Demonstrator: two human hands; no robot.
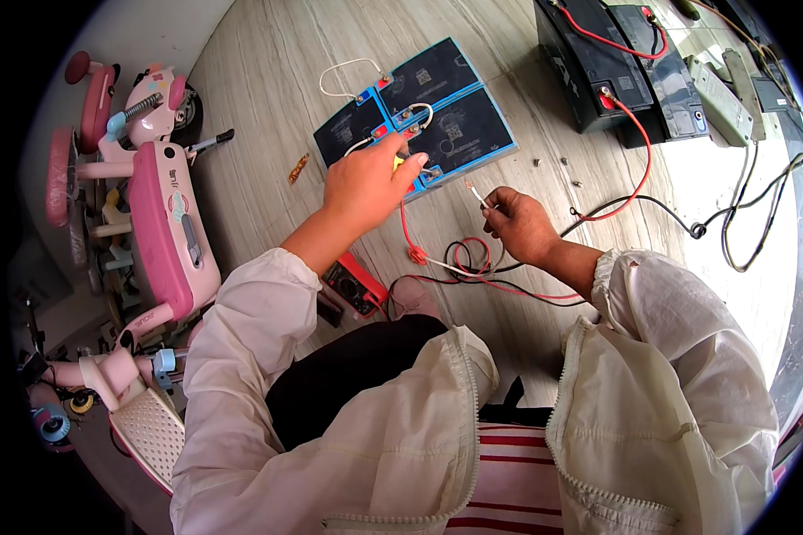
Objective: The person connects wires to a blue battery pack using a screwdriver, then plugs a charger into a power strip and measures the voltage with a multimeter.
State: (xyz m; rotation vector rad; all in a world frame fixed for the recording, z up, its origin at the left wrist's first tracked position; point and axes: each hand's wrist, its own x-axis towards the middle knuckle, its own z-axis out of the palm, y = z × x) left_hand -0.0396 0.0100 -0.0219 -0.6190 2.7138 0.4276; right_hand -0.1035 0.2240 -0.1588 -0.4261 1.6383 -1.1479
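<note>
A group of dark batteries with blue edges point(459, 134) lies on the floor ahead of me, with short white wires point(348, 64) joining some terminals. My left hand point(366, 183) rests over the near-left battery, its fingertips at a terminal. A small yellow piece point(398, 164) shows between its thumb and fingers; the rest of it is hidden. Just right of the batteries, my right hand point(519, 225) pinches a white wire point(479, 195) whose bare copper end points toward them, apart from any terminal. Below the left hand runs a red wire point(408, 227).
A red multimeter point(355, 285) lies near my foot, beside tangled red and black leads point(473, 259). Larger black batteries point(589, 71) with red cables stand at the back right. Small metal parts point(564, 161) dot the floor. A pink scooter point(165, 223) fills the left.
</note>
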